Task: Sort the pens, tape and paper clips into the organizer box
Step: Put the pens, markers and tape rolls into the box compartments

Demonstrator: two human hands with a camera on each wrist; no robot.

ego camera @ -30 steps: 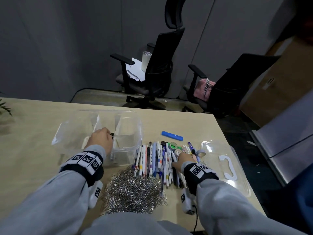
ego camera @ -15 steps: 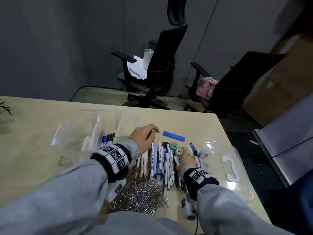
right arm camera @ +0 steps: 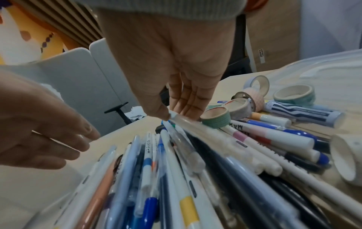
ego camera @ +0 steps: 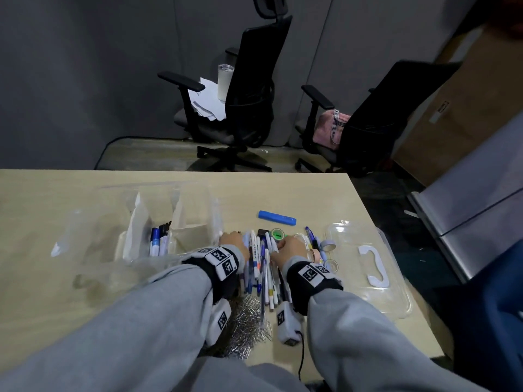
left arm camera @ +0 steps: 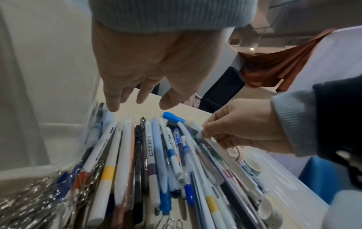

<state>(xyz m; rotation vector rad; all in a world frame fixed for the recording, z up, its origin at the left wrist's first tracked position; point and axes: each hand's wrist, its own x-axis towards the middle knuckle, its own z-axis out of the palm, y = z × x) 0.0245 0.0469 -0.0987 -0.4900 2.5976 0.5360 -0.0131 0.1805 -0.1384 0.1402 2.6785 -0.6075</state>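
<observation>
A pile of pens (ego camera: 263,267) lies on the table just right of the clear organizer box (ego camera: 195,219). A few pens (ego camera: 158,241) stand in the box's middle compartment. My left hand (ego camera: 232,239) hovers over the pile's left edge beside the box, its fingers (left arm camera: 112,100) straight and holding nothing. My right hand (ego camera: 278,247) pinches the tip of a clear pen (right arm camera: 186,123) between thumb and fingers at the far end of the pile. Tape rolls (right arm camera: 215,117) sit right of that hand. Paper clips (ego camera: 249,323) are heaped near me, partly under my arms.
A blue marker (ego camera: 276,217) lies apart behind the pile. The box's clear lid (ego camera: 348,236) with a white handle rests at the right, near the table's right edge. Two office chairs stand beyond the far edge.
My left hand left the box's middle compartment and moved right to the pen pile. My right hand stayed on the pile and now pinches a pen.
</observation>
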